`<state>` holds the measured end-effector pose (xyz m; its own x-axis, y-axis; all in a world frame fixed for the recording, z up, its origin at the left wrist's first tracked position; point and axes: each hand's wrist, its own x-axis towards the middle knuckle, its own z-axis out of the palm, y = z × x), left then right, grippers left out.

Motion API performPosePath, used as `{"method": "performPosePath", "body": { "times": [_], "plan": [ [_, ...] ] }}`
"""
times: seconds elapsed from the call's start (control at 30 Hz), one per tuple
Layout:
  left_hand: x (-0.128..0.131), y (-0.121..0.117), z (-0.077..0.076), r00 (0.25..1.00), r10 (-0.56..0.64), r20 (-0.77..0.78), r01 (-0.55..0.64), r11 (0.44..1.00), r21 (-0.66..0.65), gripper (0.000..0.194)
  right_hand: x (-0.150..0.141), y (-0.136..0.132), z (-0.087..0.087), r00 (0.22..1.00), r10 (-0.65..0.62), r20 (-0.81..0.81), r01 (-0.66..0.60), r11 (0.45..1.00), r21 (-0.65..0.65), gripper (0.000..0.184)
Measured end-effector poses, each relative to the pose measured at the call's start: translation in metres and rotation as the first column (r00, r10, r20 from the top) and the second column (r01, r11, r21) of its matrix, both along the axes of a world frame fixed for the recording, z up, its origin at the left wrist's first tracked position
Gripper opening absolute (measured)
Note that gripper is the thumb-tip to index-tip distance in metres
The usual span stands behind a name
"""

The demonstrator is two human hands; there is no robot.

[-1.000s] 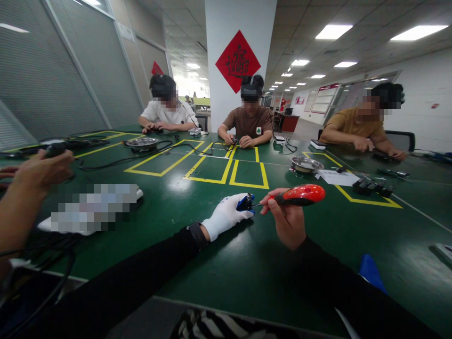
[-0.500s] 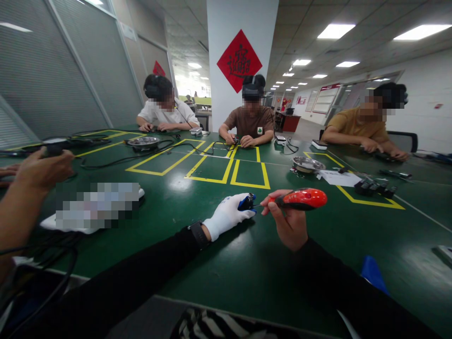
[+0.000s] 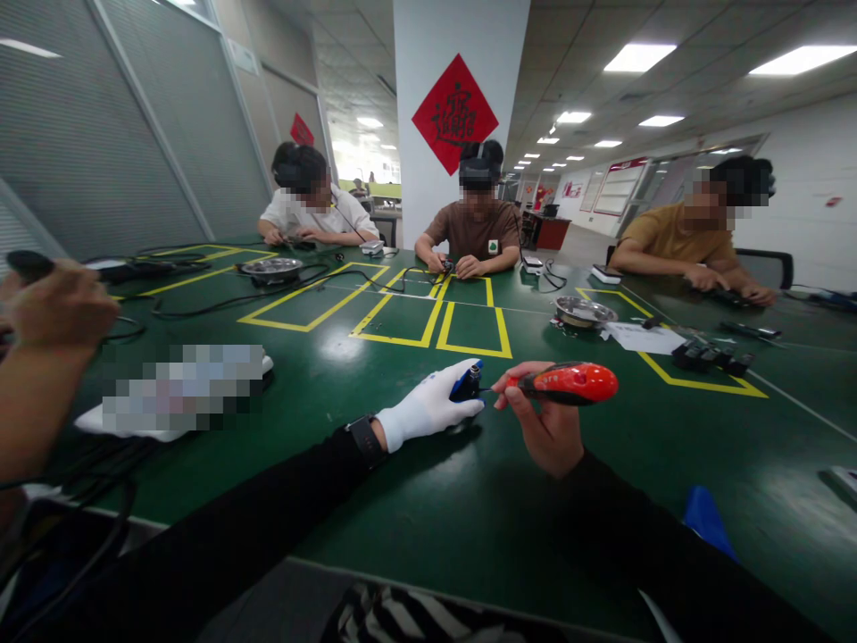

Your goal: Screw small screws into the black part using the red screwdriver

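Observation:
My left hand [image 3: 432,404], in a white glove with blue fingertips, is closed around a small black part [image 3: 470,382] whose exact kind I cannot make out. Bare, my right hand [image 3: 547,424] grips a red and black screwdriver [image 3: 572,382] held nearly level. Its thin shaft points left, and the tip meets or nearly meets the black part; the contact itself is too small to see. Both hands are just above the green table [image 3: 415,509], close together.
Metal bowls [image 3: 584,313] stand farther off, one beside a paper sheet [image 3: 643,338] and several black parts [image 3: 713,357]. At left lie a white blurred object [image 3: 180,393], cables, and a co-worker's hand [image 3: 60,308]. Several people sit across the table. Something blue [image 3: 708,521] lies near my right sleeve.
My left hand has shifted slightly left, and the screwdriver in my right hand has tilted a little. The co-worker's hand at the left has moved left and up.

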<state>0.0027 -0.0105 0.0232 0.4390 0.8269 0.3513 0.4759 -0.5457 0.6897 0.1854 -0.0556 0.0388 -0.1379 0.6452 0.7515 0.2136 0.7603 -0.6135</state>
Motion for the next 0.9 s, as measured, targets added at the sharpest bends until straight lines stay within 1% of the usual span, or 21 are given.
{"method": "performPosePath", "body": {
  "times": [0.13, 0.33, 0.47, 0.63, 0.8, 0.9],
  "plan": [
    [-0.0008, 0.0036, -0.0012, 0.999, -0.041, 0.017, 0.041, 0.999, -0.011, 0.054, -0.0009, -0.0001, 0.0008, 1.0, 0.01, -0.001, -0.01, 1.0, 0.008, 0.01],
    [0.0011, 0.0057, -0.0056, 0.998, 0.021, 0.06, -0.02, 1.0, -0.017, 0.046, -0.004, 0.0001, 0.0004, 0.999, 0.036, -0.033, -0.037, 0.999, -0.009, 0.011],
    [0.0024, 0.0064, -0.0068, 0.999, 0.026, 0.046, -0.026, 1.0, -0.014, 0.042, -0.0039, 0.0002, -0.0013, 0.999, 0.036, -0.037, -0.037, 0.999, -0.031, 0.011],
    [0.0028, 0.0069, -0.0081, 0.999, 0.048, 0.026, -0.049, 0.998, 0.03, 0.042, -0.0045, -0.0002, 0.0008, 0.999, 0.027, -0.039, -0.028, 1.0, -0.012, 0.01],
    [0.0026, 0.0068, -0.0078, 0.998, 0.07, -0.005, -0.07, 0.998, 0.01, 0.045, -0.0052, -0.001, 0.0034, 0.997, 0.014, -0.077, -0.017, 0.999, -0.03, 0.009],
    [0.0023, 0.0072, -0.0081, 0.998, 0.064, -0.006, -0.064, 0.998, 0.02, 0.045, -0.0054, -0.001, 0.0034, 0.995, 0.014, -0.1, -0.018, 0.999, -0.042, 0.009]
  ]
}}
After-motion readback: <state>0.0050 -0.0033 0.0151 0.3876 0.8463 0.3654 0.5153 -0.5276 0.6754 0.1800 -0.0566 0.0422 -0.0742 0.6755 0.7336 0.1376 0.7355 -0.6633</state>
